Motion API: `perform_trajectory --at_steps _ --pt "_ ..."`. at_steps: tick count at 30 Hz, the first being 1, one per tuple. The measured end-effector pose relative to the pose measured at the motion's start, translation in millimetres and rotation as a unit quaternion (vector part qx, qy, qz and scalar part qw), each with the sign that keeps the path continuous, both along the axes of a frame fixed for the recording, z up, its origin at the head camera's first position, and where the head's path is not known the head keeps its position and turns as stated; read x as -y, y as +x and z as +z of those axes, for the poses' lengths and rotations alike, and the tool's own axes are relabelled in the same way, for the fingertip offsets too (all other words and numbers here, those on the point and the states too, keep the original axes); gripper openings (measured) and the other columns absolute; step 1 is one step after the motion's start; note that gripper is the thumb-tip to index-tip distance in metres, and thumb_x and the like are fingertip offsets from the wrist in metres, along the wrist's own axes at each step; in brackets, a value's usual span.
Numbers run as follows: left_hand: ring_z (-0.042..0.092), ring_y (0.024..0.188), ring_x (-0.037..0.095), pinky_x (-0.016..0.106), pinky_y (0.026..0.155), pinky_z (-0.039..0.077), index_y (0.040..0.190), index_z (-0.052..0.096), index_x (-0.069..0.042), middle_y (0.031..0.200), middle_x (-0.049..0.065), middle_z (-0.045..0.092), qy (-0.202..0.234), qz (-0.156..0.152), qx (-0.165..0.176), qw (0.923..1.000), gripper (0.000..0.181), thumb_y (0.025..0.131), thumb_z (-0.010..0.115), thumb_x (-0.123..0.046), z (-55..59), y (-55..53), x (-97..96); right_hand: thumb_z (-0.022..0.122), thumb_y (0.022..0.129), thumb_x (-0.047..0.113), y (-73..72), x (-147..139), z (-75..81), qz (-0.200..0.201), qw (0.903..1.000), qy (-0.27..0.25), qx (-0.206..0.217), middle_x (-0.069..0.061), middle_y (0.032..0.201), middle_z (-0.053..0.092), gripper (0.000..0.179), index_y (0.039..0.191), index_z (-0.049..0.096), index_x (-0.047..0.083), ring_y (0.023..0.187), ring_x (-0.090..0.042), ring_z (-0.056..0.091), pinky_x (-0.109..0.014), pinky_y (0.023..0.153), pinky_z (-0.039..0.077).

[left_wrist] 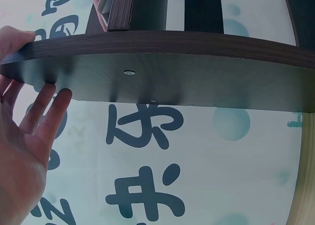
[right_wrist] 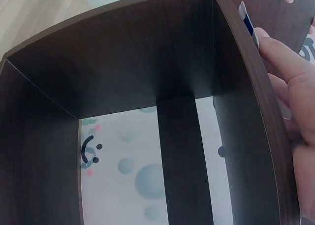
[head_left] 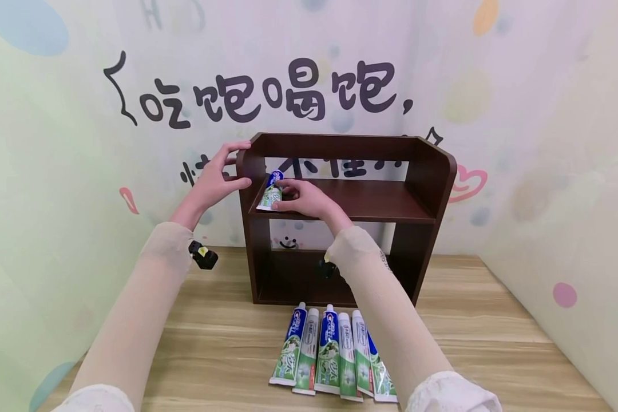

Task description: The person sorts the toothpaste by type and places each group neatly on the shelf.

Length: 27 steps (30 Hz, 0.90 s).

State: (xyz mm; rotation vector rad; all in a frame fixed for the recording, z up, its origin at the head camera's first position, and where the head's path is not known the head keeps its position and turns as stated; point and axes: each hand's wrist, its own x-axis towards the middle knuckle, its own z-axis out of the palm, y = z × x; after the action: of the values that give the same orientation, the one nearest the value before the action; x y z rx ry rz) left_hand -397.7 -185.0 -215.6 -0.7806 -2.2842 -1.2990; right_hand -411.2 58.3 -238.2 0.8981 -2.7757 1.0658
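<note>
A dark brown wooden shelf (head_left: 342,143) stands upright on the table. My left hand (head_left: 211,182) holds its left side panel at the upper corner, thumb near the front edge, and some fingers lie along the outer face in the left wrist view. On the upper board, at the left end, a blue, green and white toothpaste tube (head_left: 269,198) leans cap up beside that panel. The right hand (head_left: 309,198) pinches this tube between thumb and fingers from its right side. In the right wrist view only the tube's end (right_wrist: 248,25) shows past the board's edge.
Several toothpaste tubes (head_left: 328,349), some blue and green, some grey and green, lie in a row before the shelf on the wooden table (head_left: 201,337). The right forearm partly covers the row's right end. A patterned wall (head_left: 309,34) rises close behind the shelf.
</note>
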Motion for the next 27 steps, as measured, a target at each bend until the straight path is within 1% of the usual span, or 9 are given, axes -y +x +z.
perform_trajectory --at_steps 4,9,13,16,19,20,22,26,27 --pt "0.042 0.137 0.037 0.058 0.105 0.047 0.147 0.039 -0.018 0.161 0.001 0.033 -0.003 -0.005 -0.001 1.0000 0.069 0.087 0.069 -0.003 0.8 -0.2 0.7 0.070 0.088 0.043 -0.5 0.7 -0.5 -0.006 0.9999 0.008 -0.004 -0.008 0.140 0.056 0.066 0.147 0.047 0.023 0.119 -0.023 0.054 -0.041 0.110 0.045" --pt "0.044 0.136 0.037 0.057 0.104 0.049 0.146 0.040 -0.021 0.159 -0.003 0.035 -0.011 -0.006 -0.012 0.9998 0.067 0.087 0.070 -0.007 2.4 3.3 1.1 0.070 0.088 0.044 -0.8 1.9 -0.6 -0.010 0.9999 0.010 -0.007 -0.006 0.139 0.056 0.065 0.146 0.048 0.024 0.118 -0.023 0.055 -0.042 0.110 0.046" --pt "0.045 0.136 0.037 0.057 0.103 0.049 0.145 0.042 -0.023 0.158 -0.005 0.037 -0.008 -0.007 -0.018 0.9998 0.067 0.087 0.071 -0.008 3.0 2.3 1.7 0.070 0.088 0.045 -1.0 2.2 0.9 -0.014 0.9998 0.007 -0.011 -0.006 0.138 0.057 0.065 0.145 0.049 0.025 0.117 -0.023 0.055 -0.043 0.108 0.046" --pt "0.045 0.135 0.036 0.056 0.102 0.050 0.145 0.042 -0.024 0.158 -0.005 0.037 -0.009 -0.006 -0.017 0.9998 0.067 0.087 0.071 -0.008 3.1 1.0 1.7 0.070 0.087 0.046 -1.4 2.1 1.0 -0.020 0.9997 0.007 -0.011 -0.005 0.138 0.057 0.065 0.145 0.049 0.026 0.117 -0.022 0.055 -0.043 0.108 0.047" --pt "0.045 0.135 0.036 0.057 0.103 0.050 0.145 0.041 -0.022 0.159 -0.003 0.036 -0.008 -0.007 -0.013 0.9999 0.068 0.087 0.071 -0.007 2.7 1.4 1.6 0.070 0.087 0.048 -1.6 1.9 0.4 -0.019 0.9997 0.012 -0.010 -0.005 0.139 0.057 0.065 0.145 0.049 0.026 0.117 -0.022 0.055 -0.043 0.107 0.047" --pt "0.045 0.136 0.036 0.057 0.103 0.049 0.146 0.041 -0.021 0.159 -0.002 0.035 -0.008 -0.008 -0.011 0.9999 0.068 0.086 0.071 -0.006 2.9 2.5 1.3 0.070 0.087 0.048 -1.7 1.6 0.2 -0.018 0.9997 0.015 -0.010 -0.005 0.139 0.057 0.065 0.145 0.049 0.026 0.117 -0.021 0.055 -0.042 0.107 0.047" --pt "0.044 0.136 0.038 0.058 0.103 0.049 0.146 0.040 -0.018 0.160 0.002 0.035 -0.009 -0.009 -0.009 0.9999 0.068 0.087 0.070 -0.005 5.7 9.7 -0.8 0.068 0.088 0.048 -1.6 1.2 0.1 -0.016 0.9997 0.015 -0.009 -0.005 0.139 0.057 0.065 0.146 0.048 0.026 0.116 -0.022 0.055 -0.042 0.107 0.047" --pt "0.044 0.136 0.041 0.058 0.104 0.048 0.146 0.039 -0.011 0.160 0.008 0.034 -0.013 -0.009 -0.004 0.9999 0.066 0.087 0.068 -0.003 13.2 27.2 -5.8 0.065 0.091 0.045 0.1 0.4 0.7 -0.008 0.9999 0.006 -0.004 -0.006 0.137 0.057 0.061 0.146 0.049 0.025 0.113 -0.023 0.054 -0.041 0.104 0.048" --pt "0.044 0.136 0.041 0.058 0.103 0.049 0.146 0.039 -0.011 0.160 0.007 0.034 -0.014 -0.008 -0.006 0.9999 0.066 0.087 0.068 -0.003 12.8 26.8 -5.7 0.064 0.091 0.044 0.3 0.2 0.5 -0.006 1.0000 0.004 -0.003 -0.006 0.137 0.057 0.060 0.146 0.049 0.025 0.112 -0.023 0.054 -0.041 0.103 0.048"
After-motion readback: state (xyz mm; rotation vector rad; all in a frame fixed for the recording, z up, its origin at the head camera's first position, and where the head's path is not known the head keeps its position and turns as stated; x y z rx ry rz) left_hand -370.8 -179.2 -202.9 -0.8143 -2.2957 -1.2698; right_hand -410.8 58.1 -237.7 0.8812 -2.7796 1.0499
